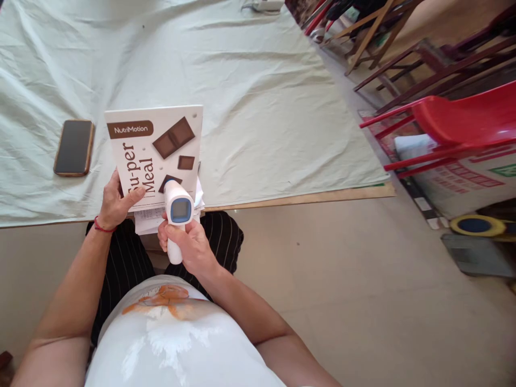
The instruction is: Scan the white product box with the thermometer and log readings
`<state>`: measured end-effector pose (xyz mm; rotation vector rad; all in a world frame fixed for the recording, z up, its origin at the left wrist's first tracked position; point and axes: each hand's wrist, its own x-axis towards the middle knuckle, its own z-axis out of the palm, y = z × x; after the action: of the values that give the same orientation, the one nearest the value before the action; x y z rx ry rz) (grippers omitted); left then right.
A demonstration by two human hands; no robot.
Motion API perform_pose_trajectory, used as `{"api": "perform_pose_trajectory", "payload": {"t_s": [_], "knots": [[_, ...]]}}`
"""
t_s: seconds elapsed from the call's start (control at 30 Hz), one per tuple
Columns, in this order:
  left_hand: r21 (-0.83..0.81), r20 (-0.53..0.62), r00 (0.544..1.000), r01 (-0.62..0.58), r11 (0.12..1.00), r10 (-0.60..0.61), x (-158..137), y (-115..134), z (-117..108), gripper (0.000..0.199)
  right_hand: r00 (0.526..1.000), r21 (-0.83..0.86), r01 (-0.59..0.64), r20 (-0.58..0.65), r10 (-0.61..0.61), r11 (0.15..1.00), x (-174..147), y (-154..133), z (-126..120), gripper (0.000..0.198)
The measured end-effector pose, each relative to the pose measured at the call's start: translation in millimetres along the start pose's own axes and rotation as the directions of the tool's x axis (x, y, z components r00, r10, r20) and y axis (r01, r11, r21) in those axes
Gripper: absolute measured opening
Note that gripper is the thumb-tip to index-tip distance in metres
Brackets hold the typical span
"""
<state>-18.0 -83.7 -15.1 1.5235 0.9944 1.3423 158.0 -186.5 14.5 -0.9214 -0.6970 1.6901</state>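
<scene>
My left hand (116, 201) grips the lower left edge of a white box (181, 115) printed "NutriMotion Su-per Meal" with chocolate pieces, thumb across its front. The box is at the table's near edge. In front of its lower right corner, my right hand (187, 241) is wrapped round the handle of a white infrared thermometer (174, 247). The thermometer's blue-framed screen faces me and looks blank; its nose points toward the box. Whether the nose touches the box I cannot tell. Printed papers (147, 222) stick out beneath the box.
A smartphone (74, 148) lies left of the box on the table's pale cloth (262, 107). A white object (264, 5) sits at the far edge. To the right are a red chair (467, 121), wooden frames (374, 37) and a yellow tape roll (478, 226).
</scene>
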Motion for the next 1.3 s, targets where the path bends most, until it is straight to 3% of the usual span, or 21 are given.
{"api": "perform_pose_trajectory", "payload": {"t_s": [1.3], "knots": [[0.015, 0.028, 0.999, 0.025, 1.000, -0.025, -0.8, 2.7, -0.1, 0.055, 0.999, 0.000, -0.021, -0.033, 0.021, 1.000, -0.3, -1.0, 2.2, 0.028]]}}
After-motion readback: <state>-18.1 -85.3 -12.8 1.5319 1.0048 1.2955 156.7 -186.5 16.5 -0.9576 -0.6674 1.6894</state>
